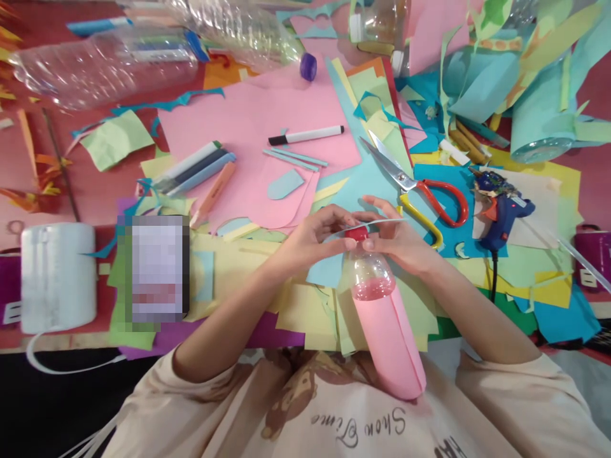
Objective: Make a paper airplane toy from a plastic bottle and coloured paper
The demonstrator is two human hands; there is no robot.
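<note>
While both hands meet over the red cap, the left hand has its fingertips pinched shut on one end of a thin pale-blue paper strip. The right hand closes on the strip farther along, with its thumb pressed just beside the cap. The strip looks feather-light and limp, likely to crease or tear if pulled hard, so it is best held at both ends.

Beneath it the bottle lies tilted, its neck over the table edge and its base toward the person's shirt. It looks like clear, light plastic, smooth at the shoulder. The pink paper sleeve around its body gives a drier hold but could slide.

Scissors and a glue gun lie near the right hand.

Whether the strip touches the cap is hard to tell, as fingers cover the contact. The bottle's base is hidden by the sleeve, and a pixelated rectangle on the left cannot be read.
</note>
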